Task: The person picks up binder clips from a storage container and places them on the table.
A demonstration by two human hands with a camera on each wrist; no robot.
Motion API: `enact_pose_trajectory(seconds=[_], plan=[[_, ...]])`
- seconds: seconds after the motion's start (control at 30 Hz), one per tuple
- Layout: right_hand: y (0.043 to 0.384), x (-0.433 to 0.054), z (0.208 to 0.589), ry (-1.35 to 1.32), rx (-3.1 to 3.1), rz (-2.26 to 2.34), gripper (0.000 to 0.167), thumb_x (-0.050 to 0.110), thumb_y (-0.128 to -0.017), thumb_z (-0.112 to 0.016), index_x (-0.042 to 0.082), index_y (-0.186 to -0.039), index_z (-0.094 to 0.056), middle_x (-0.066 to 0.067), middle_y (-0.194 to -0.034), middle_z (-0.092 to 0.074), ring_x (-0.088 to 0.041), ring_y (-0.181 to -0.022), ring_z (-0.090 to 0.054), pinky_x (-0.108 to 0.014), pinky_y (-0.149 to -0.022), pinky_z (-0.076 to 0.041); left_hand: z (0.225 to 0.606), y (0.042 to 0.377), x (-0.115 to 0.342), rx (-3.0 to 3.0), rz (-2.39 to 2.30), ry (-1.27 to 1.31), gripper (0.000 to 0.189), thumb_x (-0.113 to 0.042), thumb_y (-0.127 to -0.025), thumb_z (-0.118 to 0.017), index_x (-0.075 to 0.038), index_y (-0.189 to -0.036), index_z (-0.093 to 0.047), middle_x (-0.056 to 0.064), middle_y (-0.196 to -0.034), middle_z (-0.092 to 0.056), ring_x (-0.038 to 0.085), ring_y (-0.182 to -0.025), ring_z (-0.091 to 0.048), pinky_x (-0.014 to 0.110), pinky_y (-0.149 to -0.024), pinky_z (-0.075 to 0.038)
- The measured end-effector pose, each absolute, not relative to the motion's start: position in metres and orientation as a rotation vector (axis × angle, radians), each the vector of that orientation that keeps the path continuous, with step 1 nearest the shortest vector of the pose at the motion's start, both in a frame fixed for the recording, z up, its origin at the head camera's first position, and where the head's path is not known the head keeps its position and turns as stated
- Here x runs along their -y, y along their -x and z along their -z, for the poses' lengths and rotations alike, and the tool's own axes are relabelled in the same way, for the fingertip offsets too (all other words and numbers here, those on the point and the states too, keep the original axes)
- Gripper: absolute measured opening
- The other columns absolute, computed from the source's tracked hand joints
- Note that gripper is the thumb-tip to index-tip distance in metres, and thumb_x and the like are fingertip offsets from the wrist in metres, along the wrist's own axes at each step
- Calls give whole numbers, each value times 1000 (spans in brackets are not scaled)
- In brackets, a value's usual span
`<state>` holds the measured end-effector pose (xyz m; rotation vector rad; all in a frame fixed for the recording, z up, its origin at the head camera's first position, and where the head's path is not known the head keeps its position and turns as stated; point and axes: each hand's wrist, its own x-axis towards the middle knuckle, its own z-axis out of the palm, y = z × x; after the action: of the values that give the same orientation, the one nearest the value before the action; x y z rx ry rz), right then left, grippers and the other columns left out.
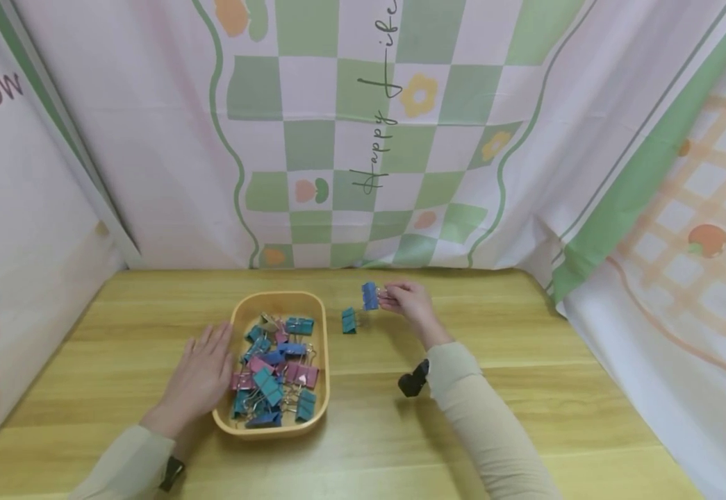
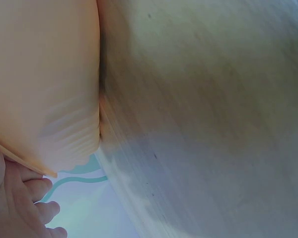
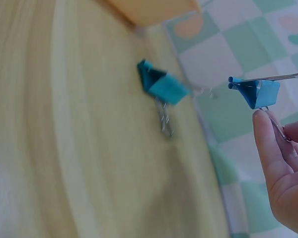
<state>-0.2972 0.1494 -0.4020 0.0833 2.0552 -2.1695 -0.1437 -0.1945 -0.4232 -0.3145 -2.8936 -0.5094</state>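
A blue binder clip (image 1: pixel 370 296) is pinched by one wire handle between the thumb and fingers of my right hand (image 1: pixel 409 305), up off the table. In the right wrist view, the other handle of this blue clip (image 3: pixel 264 93) points back over the hand. Just left of it, a teal binder clip (image 1: pixel 349 321) stands on the table. My left hand (image 1: pixel 199 378) rests against the left side of a yellow tray (image 1: pixel 327 375), its fingers stretched out along the rim. Inside the tray lies a heap of teal, blue and pink binder clips (image 1: pixel 269 385).
The wooden table (image 1: pixel 369 444) is bounded by a hanging checked cloth (image 1: pixel 363 146) at the back and cloth walls on both sides. A black wrist camera (image 1: pixel 414 380) hangs under the right sleeve, close over the table.
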Motion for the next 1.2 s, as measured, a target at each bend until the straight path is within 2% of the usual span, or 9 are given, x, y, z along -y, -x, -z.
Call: enact_pose_trajectory(seconds=[0.27, 0.5, 0.93, 1.03, 1.2], plan=[[300, -165, 418, -162, -2148, 2053, 32, 1, -94, -46, -17, -121, -45, -32, -106, -57, -19, -75, -66, -34, -81, -52, 425, 145, 194, 2894, 496, 311, 50, -16, -97, -37, 9, -139, -27, 25, -144, -26, 45, -131, -17, 58, -105, -10], [300, -169, 430, -218, -2149, 1964, 32, 1, -94, -47, -15, -121, -45, -32, -108, -57, -17, -70, -65, -29, -73, -54, 425, 146, 194, 2895, 505, 312, 50, -16, -97, -36, 9, -139, -27, 25, -144, -25, 45, -131, -17, 58, -106, -10], [299, -173, 440, -262, -2171, 1894, 31, 3, -94, -47, -16, -119, -47, -30, -109, -58, -16, -70, -65, -29, -72, -54, 426, 146, 194, 2902, 516, 312, 50, -16, -98, -35, 9, -140, -26, 25, -145, -23, 44, -132, -15, 57, -106, -8], [299, -174, 441, -251, -2180, 1896, 31, 2, -94, -47, -17, -118, -47, -30, -106, -60, -15, -68, -65, -29, -71, -55, 426, 146, 194, 2902, 514, 315, 50, -16, -98, -35, 9, -139, -26, 25, -144, -24, 45, -132, -16, 57, -106, -8], [300, -176, 444, -250, -2191, 1916, 30, -1, -93, -49, -19, -116, -49, -25, -91, -63, -14, -61, -64, -28, -66, -55, 426, 145, 194, 2904, 513, 315, 50, -16, -98, -35, 9, -139, -26, 25, -144, -24, 45, -132, -16, 57, -106, -8]])
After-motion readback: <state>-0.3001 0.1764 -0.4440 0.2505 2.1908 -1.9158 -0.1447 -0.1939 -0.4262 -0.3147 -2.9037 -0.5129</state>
